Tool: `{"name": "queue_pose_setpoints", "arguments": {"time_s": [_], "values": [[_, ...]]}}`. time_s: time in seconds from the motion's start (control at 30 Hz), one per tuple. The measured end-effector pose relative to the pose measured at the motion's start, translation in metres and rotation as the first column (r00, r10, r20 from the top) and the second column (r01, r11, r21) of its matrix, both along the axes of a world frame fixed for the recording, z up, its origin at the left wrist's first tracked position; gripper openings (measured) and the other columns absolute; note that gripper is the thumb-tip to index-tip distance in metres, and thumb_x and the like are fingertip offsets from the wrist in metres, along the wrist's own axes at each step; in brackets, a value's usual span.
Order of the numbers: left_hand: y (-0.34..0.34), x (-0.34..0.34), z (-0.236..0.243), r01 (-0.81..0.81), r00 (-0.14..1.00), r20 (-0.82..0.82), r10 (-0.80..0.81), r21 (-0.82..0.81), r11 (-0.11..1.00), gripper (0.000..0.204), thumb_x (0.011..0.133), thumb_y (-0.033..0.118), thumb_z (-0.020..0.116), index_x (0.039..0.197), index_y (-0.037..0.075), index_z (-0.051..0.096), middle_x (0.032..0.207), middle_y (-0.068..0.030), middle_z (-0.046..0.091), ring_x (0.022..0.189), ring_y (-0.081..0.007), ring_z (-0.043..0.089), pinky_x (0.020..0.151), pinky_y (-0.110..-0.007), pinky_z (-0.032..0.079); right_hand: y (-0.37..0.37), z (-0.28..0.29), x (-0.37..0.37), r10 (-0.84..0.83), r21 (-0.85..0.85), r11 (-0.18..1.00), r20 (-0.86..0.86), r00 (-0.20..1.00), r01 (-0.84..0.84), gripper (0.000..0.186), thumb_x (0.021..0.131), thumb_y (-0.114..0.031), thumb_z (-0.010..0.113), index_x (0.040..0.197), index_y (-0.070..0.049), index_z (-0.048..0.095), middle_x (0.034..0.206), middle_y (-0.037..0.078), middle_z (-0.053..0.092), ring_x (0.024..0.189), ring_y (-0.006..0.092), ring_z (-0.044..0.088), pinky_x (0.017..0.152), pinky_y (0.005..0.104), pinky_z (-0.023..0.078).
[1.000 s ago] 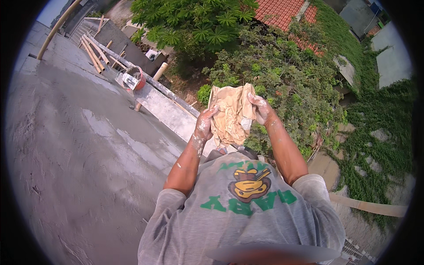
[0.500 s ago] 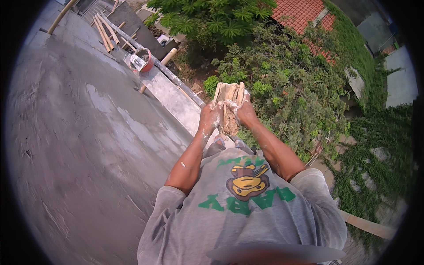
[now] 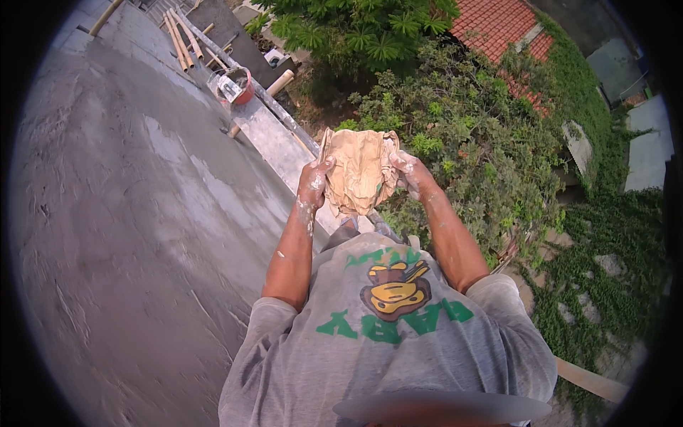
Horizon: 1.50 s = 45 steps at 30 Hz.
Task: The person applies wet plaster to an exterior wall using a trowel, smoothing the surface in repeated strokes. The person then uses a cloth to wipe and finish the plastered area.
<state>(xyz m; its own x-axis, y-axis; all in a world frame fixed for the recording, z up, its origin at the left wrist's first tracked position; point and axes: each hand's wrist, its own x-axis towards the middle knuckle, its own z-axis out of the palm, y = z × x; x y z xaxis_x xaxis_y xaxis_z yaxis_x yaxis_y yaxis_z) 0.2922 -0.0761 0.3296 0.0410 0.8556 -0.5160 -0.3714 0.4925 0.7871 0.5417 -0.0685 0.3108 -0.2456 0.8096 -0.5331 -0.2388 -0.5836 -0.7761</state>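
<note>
Paper (image 3: 359, 171), tan and heavily creased, is held up in front of the person's body, spread between the left hand (image 3: 314, 182) and right hand (image 3: 415, 174). Each hand, smeared with something whitish, clasps one side edge, so the hold is as wide as the paper itself. Left of the grip and beyond it runs a long pale board (image 3: 267, 135), with a red bucket (image 3: 244, 94) farther along. Farther left spreads a grey plastered surface (image 3: 135, 235); right of the grip, leafy bushes (image 3: 473, 153).
</note>
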Motion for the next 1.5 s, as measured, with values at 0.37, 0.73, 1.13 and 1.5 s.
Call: {"name": "queue_pose_setpoints", "arguments": {"time_s": [0.37, 0.73, 1.13, 1.5], "values": [[-0.015, 0.024, -0.001, 0.102, 0.945, -0.326, -0.043, 0.166, 0.981, 0.03, 0.091, 0.023, 0.065, 0.107, -0.002, 0.067, 0.088, -0.0031, 0.068, 0.074, -0.0118, 0.06, 0.068, -0.028, 0.048, -0.007, -0.032, -0.002, 0.003, 0.168, 0.981, 0.485, 0.875, -0.096, 0.05, 0.082, -0.014, 0.073, 0.126, -0.001, 0.054, 0.101, 0.009, 0.07, 0.086, 0.0181, 0.066, 0.077, 0.0321, 0.052], [-0.008, 0.007, -0.011, 0.043, 0.92, -0.389, 0.053, 0.234, 0.971, 0.031, 0.091, 0.02, 0.064, 0.109, -0.005, 0.066, 0.089, -0.0063, 0.069, 0.073, -0.0125, 0.061, 0.069, -0.029, 0.05, 0.014, -0.054, 0.076, -0.177, -0.074, 0.981, 0.013, 0.984, 0.178, 0.03, 0.083, -0.002, 0.061, 0.112, -0.004, 0.059, 0.098, 0.006, 0.066, 0.081, 0.0174, 0.062, 0.064, 0.0303, 0.051], [-0.019, 0.036, 0.002, 0.045, 0.9, -0.425, 0.1, 0.319, 0.947, 0.029, 0.09, 0.01, 0.062, 0.115, -0.004, 0.063, 0.099, -0.0093, 0.07, 0.086, -0.0132, 0.064, 0.08, -0.028, 0.05, -0.006, -0.033, -0.002, -0.212, 0.033, 0.976, -0.087, 0.973, 0.216, 0.058, 0.084, -0.027, 0.075, 0.132, -0.007, 0.051, 0.119, 0.003, 0.063, 0.107, 0.0194, 0.061, 0.087, 0.0394, 0.052], [-0.03, 0.035, 0.017, 0.081, 0.971, -0.233, -0.047, 0.135, 0.988, 0.042, 0.087, 0.011, 0.068, 0.124, -0.004, 0.057, 0.107, -0.0078, 0.067, 0.091, -0.0138, 0.064, 0.083, -0.028, 0.051, 0.009, -0.044, 0.0, -0.34, 0.439, 0.896, 0.588, 0.734, 0.063, 0.034, 0.079, -0.023, 0.068, 0.101, 0.003, 0.069, 0.098, 0.025, 0.069, 0.097, 0.0398, 0.066, 0.081, 0.0436, 0.05]]}}
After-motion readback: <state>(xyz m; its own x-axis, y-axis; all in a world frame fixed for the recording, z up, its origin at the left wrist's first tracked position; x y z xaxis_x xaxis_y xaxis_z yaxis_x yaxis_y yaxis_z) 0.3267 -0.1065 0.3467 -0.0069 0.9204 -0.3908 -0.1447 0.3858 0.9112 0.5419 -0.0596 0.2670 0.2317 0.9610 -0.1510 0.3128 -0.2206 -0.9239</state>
